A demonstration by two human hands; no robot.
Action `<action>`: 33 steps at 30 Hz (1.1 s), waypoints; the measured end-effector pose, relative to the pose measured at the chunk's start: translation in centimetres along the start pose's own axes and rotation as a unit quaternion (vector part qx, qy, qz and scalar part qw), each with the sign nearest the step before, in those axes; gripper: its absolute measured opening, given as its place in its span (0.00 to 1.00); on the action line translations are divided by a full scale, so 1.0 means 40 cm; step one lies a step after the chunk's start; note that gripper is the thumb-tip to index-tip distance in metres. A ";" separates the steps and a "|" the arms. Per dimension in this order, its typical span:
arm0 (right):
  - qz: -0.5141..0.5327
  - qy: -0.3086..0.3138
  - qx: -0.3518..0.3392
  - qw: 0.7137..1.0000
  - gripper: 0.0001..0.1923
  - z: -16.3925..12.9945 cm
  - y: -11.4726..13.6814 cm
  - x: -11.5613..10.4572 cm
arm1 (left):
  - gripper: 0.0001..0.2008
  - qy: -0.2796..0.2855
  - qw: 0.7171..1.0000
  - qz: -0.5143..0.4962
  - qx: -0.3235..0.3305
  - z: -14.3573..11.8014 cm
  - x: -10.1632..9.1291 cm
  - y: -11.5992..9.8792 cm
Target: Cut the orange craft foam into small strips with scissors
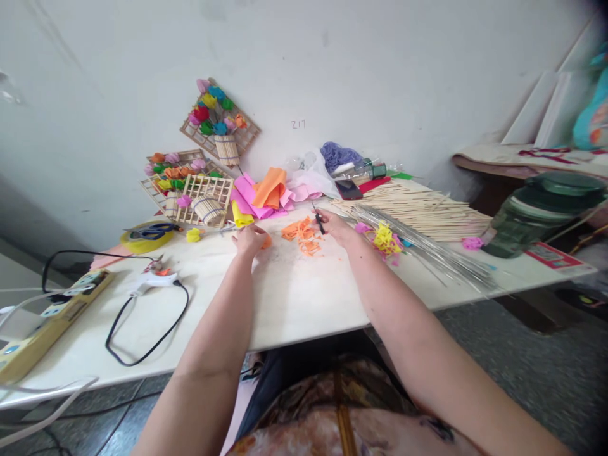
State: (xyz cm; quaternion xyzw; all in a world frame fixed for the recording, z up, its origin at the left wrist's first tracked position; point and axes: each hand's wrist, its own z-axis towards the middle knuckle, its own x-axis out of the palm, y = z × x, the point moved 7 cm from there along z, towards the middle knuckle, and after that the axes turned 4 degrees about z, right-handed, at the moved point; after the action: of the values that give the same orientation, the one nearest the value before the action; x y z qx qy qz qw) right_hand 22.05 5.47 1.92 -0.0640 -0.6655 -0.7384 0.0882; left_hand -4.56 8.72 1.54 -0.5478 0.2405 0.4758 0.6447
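My left hand (249,241) rests on the table with its fingers curled, and a piece of orange crepe paper (266,242) peeks out at its thumb side. Its fingertips are partly hidden. In my right hand (331,227) is a small pair of scissors with dark handles (320,223), the thin blades pointing up and away from me. Between the hands lies a loose heap of orange paper scraps (304,235). Beyond my left hand are folded sheets of yellow crepe paper (242,215), pink crepe paper (254,193) and orange crepe paper (270,189).
Bamboo sticks (418,206) and metal wires (427,250) spread at right, near a green bottle (532,218) and a phone (349,189). Left are a glue gun (154,282), a power strip (57,323), blue scissors (154,232) on yellow tape (130,244), and paper-flower panels (221,123).
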 end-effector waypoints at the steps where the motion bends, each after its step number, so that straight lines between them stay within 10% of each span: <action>1: 0.004 0.002 -0.004 1.000 0.22 0.002 -0.001 0.000 | 0.06 -0.004 1.000 0.009 -0.004 -0.005 -0.002 -0.001; 17: -0.047 -0.110 -0.062 0.991 0.19 0.030 -0.006 -0.045 | 0.11 0.061 0.968 0.033 0.243 -0.083 0.084 -0.164; 33: -0.094 -0.058 -0.070 0.991 0.11 0.035 -0.022 -0.008 | 0.10 0.022 0.986 0.013 0.164 -0.062 0.057 -0.143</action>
State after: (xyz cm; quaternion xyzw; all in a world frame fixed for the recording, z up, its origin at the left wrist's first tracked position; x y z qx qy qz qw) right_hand 22.16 6.95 1.14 -0.0504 -0.6193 -0.7831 -0.0250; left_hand 1.97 7.52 1.70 -0.4417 0.3365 0.4260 0.7143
